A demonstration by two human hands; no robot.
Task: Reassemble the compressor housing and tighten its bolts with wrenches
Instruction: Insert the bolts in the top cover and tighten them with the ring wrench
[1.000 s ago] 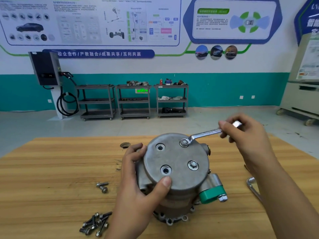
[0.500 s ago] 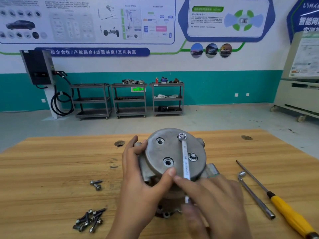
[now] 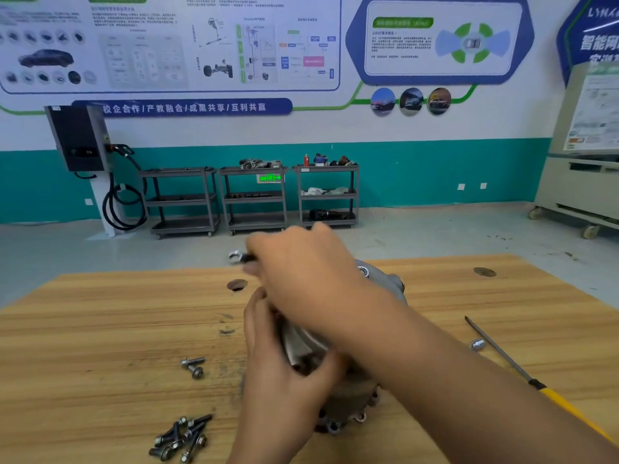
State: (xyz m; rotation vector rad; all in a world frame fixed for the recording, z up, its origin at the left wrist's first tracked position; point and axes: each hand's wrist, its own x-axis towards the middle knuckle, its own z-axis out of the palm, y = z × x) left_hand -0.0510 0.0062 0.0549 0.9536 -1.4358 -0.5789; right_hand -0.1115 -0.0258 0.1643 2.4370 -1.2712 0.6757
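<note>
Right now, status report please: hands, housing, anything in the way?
Left hand grips housing. Right hand holds wrench, crossed over housing top. Loose bolts on table left of housing, none in the way.

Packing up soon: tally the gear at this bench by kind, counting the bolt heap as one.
compressor housing: 1
wrench: 1
yellow-handled screwdriver: 1
socket wrench, only its end showing: 1
loose bolts apart from the heap: 2
bolt heap: 1
Total: 7
</note>
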